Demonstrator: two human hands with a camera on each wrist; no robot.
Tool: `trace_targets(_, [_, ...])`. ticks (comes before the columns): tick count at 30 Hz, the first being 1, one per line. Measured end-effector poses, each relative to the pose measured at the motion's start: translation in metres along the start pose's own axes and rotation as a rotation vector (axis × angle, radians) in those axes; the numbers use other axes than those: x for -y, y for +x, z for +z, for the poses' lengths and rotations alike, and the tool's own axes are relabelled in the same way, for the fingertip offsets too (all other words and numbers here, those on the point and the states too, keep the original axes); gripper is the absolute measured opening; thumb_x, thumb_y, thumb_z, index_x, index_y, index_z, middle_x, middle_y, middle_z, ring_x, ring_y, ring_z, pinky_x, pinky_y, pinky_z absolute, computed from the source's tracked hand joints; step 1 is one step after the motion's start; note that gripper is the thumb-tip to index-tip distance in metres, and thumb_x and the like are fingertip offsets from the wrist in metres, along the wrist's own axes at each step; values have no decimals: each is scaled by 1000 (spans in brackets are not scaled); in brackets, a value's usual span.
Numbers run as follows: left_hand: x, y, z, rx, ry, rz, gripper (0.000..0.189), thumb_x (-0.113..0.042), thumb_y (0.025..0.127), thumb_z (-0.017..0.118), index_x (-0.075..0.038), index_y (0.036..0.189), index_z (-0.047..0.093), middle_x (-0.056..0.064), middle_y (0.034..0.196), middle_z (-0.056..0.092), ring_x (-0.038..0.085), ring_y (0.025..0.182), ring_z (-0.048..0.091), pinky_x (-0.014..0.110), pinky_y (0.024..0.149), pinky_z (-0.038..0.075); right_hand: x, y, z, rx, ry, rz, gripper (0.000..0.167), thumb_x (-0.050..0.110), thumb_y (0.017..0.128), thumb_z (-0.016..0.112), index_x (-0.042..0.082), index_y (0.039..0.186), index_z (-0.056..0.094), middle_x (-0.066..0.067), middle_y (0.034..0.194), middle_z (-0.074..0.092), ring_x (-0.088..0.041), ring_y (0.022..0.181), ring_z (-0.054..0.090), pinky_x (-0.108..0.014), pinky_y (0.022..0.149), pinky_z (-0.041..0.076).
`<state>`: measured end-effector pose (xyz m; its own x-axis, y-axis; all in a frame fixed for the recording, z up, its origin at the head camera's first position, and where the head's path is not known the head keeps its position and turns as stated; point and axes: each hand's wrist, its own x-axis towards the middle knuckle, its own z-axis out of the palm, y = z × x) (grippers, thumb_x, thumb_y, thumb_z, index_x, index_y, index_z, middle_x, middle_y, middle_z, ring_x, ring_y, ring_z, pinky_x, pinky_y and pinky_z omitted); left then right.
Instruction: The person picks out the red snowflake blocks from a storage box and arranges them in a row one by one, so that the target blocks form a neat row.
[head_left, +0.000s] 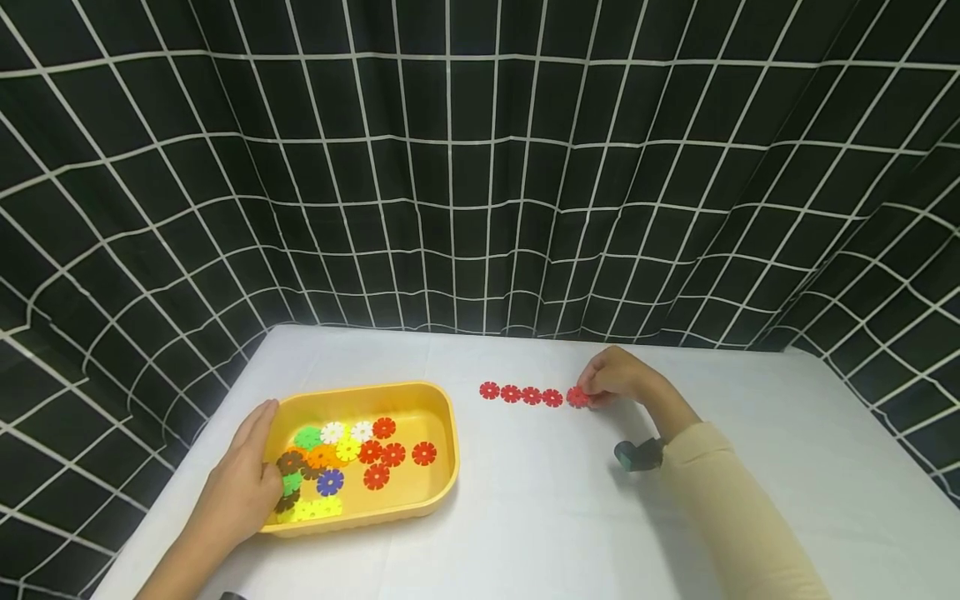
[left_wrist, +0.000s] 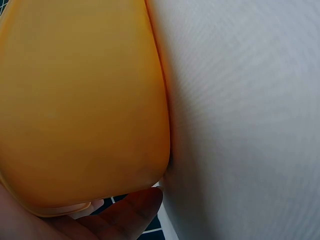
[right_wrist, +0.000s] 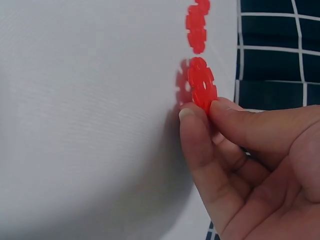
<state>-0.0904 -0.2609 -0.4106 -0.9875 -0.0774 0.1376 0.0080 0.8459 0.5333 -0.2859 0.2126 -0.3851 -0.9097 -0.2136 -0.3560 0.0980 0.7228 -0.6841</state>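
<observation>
At the right end of a row of red notched plastic discs (head_left: pixel 531 396), my right hand (head_left: pixel 617 375) pinches another red notched disc (right_wrist: pixel 202 82) between thumb and finger. That disc is tilted just off the row's end, its shadow falling on the white cloth beside it. My left hand (head_left: pixel 243 471) grips the left end of a yellow plastic tray (head_left: pixel 447 492), thumb at the rim. In the left wrist view, fingers (left_wrist: pixel 135 212) curl against the tray's outer wall (left_wrist: pixel 85 110). Inside the tray lie red discs (head_left: pixel 393 454) and several in green, white, yellow, orange, brown and blue.
White cloth (head_left: pixel 510 517) covers the table. A black curtain with a white grid (head_left: pixel 480 183) rises behind the table's back edge and along both sides. A dark wrist-worn device (head_left: pixel 637 455) sticks out by the right sleeve (head_left: pixel 738 508).
</observation>
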Motion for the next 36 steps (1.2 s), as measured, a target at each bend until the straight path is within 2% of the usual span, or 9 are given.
trace_targets(9, [0, 0, 0, 6, 0, -12, 81, 6, 84, 47, 4, 158, 13, 25, 161, 17, 54, 140, 25, 71, 107, 28, -3, 2, 4, -12, -25, -36, 6, -6, 86, 67, -8, 89, 72, -11, 78, 70, -20, 67, 67, -33, 67, 62])
trace_targets(18, [-1, 0, 0, 3, -1, -15, 80, 6, 84, 46, 4, 158, 14, 25, 161, 17, 54, 140, 26, 71, 107, 29, -2, 7, 6, -39, -66, -22, 5, -3, 87, 68, -6, 87, 72, -9, 75, 69, -19, 66, 66, -30, 64, 61])
trace_targets(25, [-1, 0, -1, 7, 5, -14, 81, 6, 84, 46, 4, 158, 13, 25, 162, 16, 54, 140, 25, 71, 107, 28, 15, 3, 13, -94, -137, -39, 7, 2, 88, 68, -2, 91, 73, -11, 76, 68, -23, 68, 64, -32, 65, 60])
trace_targets(29, [0, 0, -1, 10, 3, -15, 81, 6, 85, 46, 4, 158, 12, 25, 162, 16, 54, 141, 25, 71, 107, 28, 41, -2, 29, -125, -154, -110, 11, 3, 90, 67, -2, 98, 72, -13, 83, 68, -28, 72, 66, -34, 68, 61])
trace_targets(32, [0, 0, 0, 11, 3, -14, 81, 6, 84, 46, 4, 158, 12, 26, 162, 16, 54, 141, 25, 71, 107, 28, 66, -11, 47, -124, -144, -210, 13, 2, 91, 66, -1, 102, 72, -10, 88, 68, -27, 74, 66, -33, 68, 61])
trace_targets(36, [-1, 0, 0, 8, 0, -10, 81, 6, 84, 46, 4, 158, 13, 25, 162, 16, 54, 140, 25, 71, 107, 28, 98, -27, 75, -91, -105, -371, 11, -2, 90, 65, 1, 98, 74, -7, 87, 70, -21, 71, 65, -27, 65, 60])
